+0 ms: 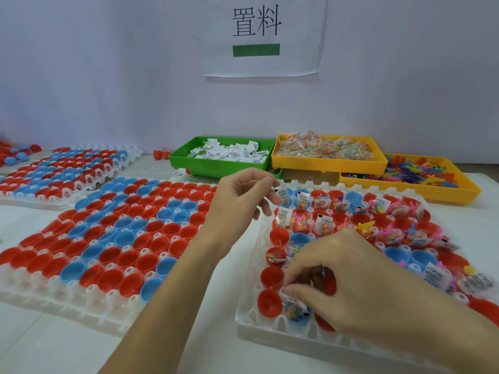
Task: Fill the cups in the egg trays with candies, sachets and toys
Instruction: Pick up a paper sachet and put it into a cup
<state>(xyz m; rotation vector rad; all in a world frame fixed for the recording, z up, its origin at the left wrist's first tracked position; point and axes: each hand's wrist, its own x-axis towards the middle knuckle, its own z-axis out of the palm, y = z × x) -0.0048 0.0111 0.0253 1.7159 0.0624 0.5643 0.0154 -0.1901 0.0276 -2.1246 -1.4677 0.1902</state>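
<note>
The right hand (351, 282), fingers curled and pinching a candy packet (294, 310) into the blue cup (298, 318) directly beneath them in the near tray (251, 327); empty red cups (271, 276) lie just left, nearer than the left hand (240, 201), loosely curled, holding nothing.

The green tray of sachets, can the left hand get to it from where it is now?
Probably yes. The left hand hovers with loosely curled fingers holding nothing, just in front of the green tray, whose top is open, and nothing stands between them.
</note>
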